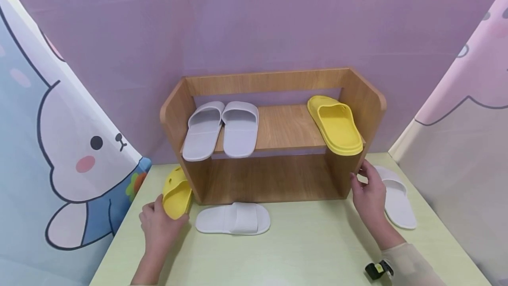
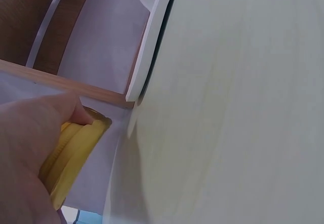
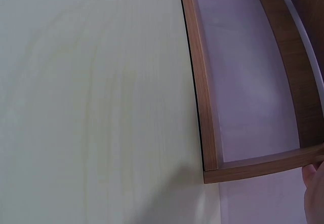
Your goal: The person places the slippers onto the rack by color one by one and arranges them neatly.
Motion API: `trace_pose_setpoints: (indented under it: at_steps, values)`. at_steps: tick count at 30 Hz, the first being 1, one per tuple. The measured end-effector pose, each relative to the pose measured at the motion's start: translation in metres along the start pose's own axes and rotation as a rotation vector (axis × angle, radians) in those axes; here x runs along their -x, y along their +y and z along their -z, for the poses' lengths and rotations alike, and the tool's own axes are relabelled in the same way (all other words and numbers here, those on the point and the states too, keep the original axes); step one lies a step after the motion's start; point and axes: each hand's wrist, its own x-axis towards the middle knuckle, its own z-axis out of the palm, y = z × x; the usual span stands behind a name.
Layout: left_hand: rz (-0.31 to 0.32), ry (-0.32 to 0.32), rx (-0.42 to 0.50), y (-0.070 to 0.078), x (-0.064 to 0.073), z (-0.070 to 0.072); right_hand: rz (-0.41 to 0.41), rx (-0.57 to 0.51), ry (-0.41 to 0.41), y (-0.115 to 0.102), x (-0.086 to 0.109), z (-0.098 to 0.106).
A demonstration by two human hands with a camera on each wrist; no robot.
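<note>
At the left of the rack, my left hand [image 1: 160, 226] pinches a yellow clog [image 1: 177, 195] by its heel end; the left wrist view has the thumb on the edge of its sole [image 2: 78, 155]. My right hand [image 1: 370, 193] touches the right side panel of the wooden shoe rack [image 1: 274, 138], fingers at its outer face. A second yellow clog [image 1: 340, 129] sits at the right of the upper shelf. Two grey slippers [image 1: 202, 133] stand side by side at that shelf's left. One white slipper [image 1: 233, 219] lies crosswise before the rack.
Another white slipper [image 1: 398, 202] lies right of the rack, partly behind my right hand. The pale table [image 1: 301, 246] carries everything. A purple cloth [image 1: 258, 21] hangs behind, with printed cloths [image 1: 79, 144] at the sides. A small black device [image 1: 378, 270] is at my right sleeve.
</note>
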Motion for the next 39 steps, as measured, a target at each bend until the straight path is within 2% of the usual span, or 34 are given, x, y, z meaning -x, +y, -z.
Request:
trace_pose_setpoints:
  at_steps: [15,25,33,39]
  values:
    - [-0.037,0.088,0.048,0.004,0.001,0.01,0.004,-0.006,0.007,-0.003,0.0,0.0]
    - [-0.092,0.186,0.08,0.004,0.0,0.012,0.001,-0.001,0.007,-0.003,0.0,-0.001]
    - [-0.065,0.207,0.14,0.014,0.003,0.02,-0.007,0.003,0.004,0.0,0.002,-0.001]
    - [-0.104,0.255,0.173,0.018,0.004,0.025,-0.006,0.004,0.002,0.0,0.001,-0.001]
